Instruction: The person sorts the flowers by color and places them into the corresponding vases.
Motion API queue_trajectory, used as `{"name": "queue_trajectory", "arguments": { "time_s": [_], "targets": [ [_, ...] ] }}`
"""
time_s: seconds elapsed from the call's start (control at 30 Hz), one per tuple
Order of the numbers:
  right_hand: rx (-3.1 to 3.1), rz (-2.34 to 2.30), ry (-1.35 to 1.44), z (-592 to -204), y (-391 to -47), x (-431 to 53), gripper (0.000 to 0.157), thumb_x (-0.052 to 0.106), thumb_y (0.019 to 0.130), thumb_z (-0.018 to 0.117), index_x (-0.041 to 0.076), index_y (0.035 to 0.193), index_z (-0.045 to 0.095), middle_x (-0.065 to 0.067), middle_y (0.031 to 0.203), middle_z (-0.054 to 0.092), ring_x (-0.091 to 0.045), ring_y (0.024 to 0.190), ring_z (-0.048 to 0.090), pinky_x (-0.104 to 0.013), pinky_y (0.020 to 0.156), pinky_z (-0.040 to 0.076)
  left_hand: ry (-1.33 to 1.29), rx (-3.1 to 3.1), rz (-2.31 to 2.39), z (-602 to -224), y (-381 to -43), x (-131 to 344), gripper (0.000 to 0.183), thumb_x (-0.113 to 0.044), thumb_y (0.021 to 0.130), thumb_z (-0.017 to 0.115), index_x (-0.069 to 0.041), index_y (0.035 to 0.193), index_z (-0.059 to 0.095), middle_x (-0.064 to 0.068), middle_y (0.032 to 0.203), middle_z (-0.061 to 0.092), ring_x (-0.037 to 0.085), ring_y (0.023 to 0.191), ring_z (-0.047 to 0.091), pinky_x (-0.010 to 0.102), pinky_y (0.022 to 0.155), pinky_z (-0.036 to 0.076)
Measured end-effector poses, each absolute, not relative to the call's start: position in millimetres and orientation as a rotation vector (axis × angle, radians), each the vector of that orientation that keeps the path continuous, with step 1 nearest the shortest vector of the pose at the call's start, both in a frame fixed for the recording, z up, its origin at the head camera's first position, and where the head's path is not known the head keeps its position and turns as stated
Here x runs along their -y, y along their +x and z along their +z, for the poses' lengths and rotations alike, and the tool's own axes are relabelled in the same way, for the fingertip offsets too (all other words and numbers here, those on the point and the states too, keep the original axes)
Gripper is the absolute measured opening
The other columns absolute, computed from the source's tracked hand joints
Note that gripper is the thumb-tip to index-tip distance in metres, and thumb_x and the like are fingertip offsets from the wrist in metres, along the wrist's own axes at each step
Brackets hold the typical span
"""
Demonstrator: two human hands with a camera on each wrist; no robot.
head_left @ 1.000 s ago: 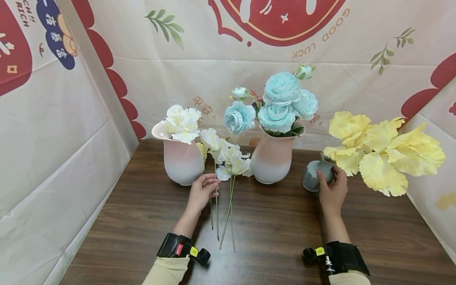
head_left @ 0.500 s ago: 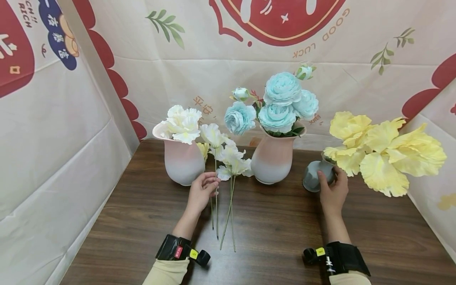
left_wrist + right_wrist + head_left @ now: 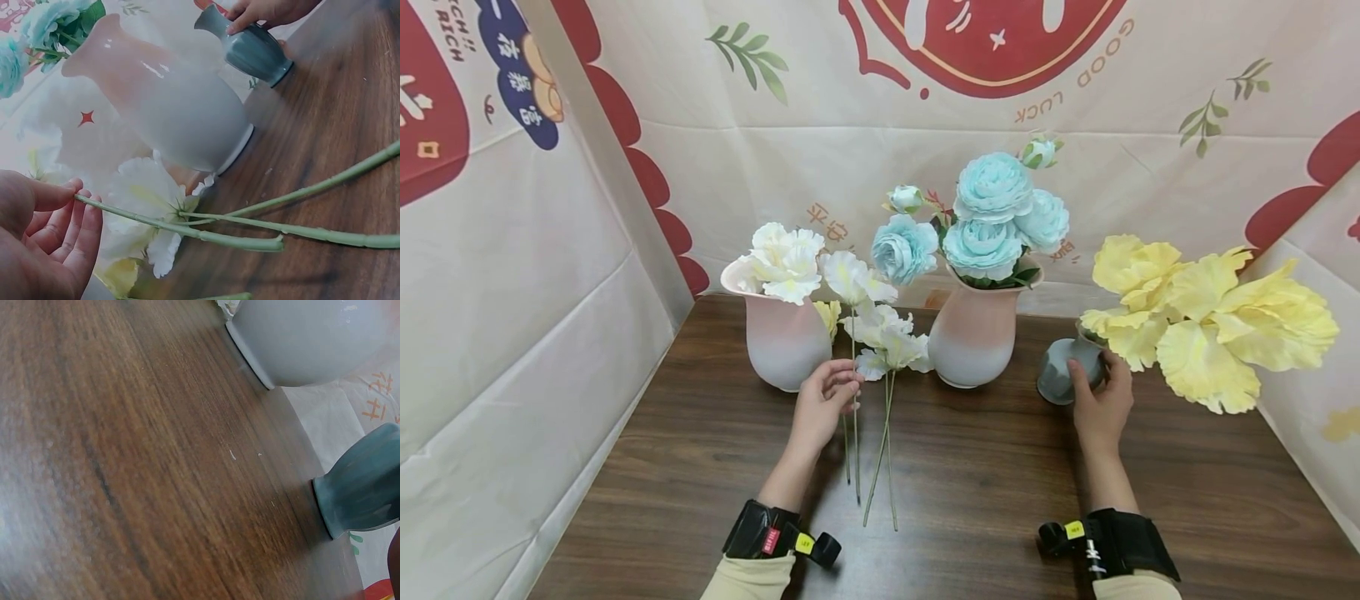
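Observation:
My left hand (image 3: 827, 400) pinches the thin green stem of a white artificial flower (image 3: 852, 279) between thumb and fingertips, as the left wrist view shows with the stem (image 3: 187, 230) slanting away from the fingers. Two more white flowers (image 3: 891, 342) lie beside it on the wooden table, their stems crossing. My right hand (image 3: 1101, 408) grips a small blue-grey vase (image 3: 1057, 371) by its side and neck. Large yellow flowers (image 3: 1210, 317) stick out of that vase, leaning right. In the right wrist view the base of this vase (image 3: 362, 481) stands at the table's far side.
At the left back stands a pink-and-white vase (image 3: 786, 342) with a white flower (image 3: 784, 258) in its mouth. A second such vase (image 3: 973, 333) holds blue flowers (image 3: 996, 187). A yellow flower (image 3: 827, 317) lies behind my left hand. Printed cloth (image 3: 820, 158) hangs behind the table (image 3: 970, 492).
The white flower pinched in my left hand has risen slightly and turned its petals more toward me, apart from the flowers lying beside it. My right hand and the small vase stay put.

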State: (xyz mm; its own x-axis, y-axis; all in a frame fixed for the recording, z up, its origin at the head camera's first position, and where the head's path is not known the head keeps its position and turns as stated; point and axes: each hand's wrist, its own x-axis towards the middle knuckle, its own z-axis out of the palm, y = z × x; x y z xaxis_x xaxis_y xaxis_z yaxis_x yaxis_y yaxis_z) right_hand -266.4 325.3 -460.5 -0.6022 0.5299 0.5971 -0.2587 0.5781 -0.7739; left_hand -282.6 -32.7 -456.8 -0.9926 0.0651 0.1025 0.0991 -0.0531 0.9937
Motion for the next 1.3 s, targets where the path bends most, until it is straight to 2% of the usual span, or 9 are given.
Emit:
{"name": "queue_trajectory", "arguments": {
  "time_s": [0.27,0.5,0.77,1.07,1.17,1.3],
  "targets": [
    [1.928,1.119,-0.221,-462,-267,-327,0.042,0.000,0.085,0.068,-0.016,0.121,0.052,-0.033,0.120,0.053,-0.038,0.114,0.048,-0.057,0.099,0.040,-0.233,2.105,-2.276,-444,-277,32,0.028,0.006,0.090,0.058,0.003,0.118,0.058,0.032,0.109,0.063,0.011,0.077,0.062,0.018,0.065,0.058],
    [1.929,1.118,-0.229,-461,-266,-326,0.042,0.000,0.085,0.067,-0.016,0.121,0.052,-0.033,0.120,0.053,-0.037,0.113,0.048,-0.055,0.099,0.040,-0.289,2.068,-2.253,-428,-271,33,0.027,0.005,0.091,0.058,0.005,0.118,0.058,0.032,0.107,0.063,0.022,0.082,0.062,0.017,0.065,0.057],
    [1.929,1.106,-0.219,-467,-269,-331,0.043,0.002,0.085,0.068,-0.015,0.121,0.053,-0.032,0.121,0.054,-0.037,0.114,0.048,-0.057,0.098,0.040,-0.369,2.029,-2.189,-414,-267,33,0.027,0.004,0.091,0.058,0.005,0.119,0.057,0.031,0.107,0.064,0.011,0.080,0.063,0.018,0.066,0.058],
    [1.933,1.107,-0.231,-490,-282,-352,0.045,0.007,0.084,0.071,-0.009,0.124,0.055,-0.026,0.122,0.056,-0.032,0.115,0.048,-0.055,0.100,0.040,-0.403,1.934,-2.105,-400,-263,35,0.028,0.007,0.088,0.061,0.007,0.116,0.056,0.027,0.102,0.066,0.016,0.083,0.063,0.020,0.068,0.059],
    [1.933,1.114,-0.224,-493,-284,-355,0.045,0.006,0.084,0.071,-0.009,0.123,0.055,-0.026,0.122,0.056,-0.033,0.115,0.048,-0.057,0.100,0.040,-0.403,1.905,-2.081,-397,-263,37,0.029,0.008,0.087,0.061,0.006,0.116,0.056,0.026,0.101,0.066,0.020,0.083,0.062,0.021,0.068,0.059],
    [1.935,1.111,-0.224,-494,-284,-355,0.045,0.006,0.083,0.071,-0.009,0.123,0.055,-0.026,0.122,0.056,-0.033,0.115,0.049,-0.058,0.098,0.041,-0.393,1.882,-2.049,-391,-263,41,0.028,0.008,0.088,0.061,0.008,0.115,0.055,0.027,0.100,0.065,0.020,0.082,0.061,0.020,0.067,0.059]
  ]
}}
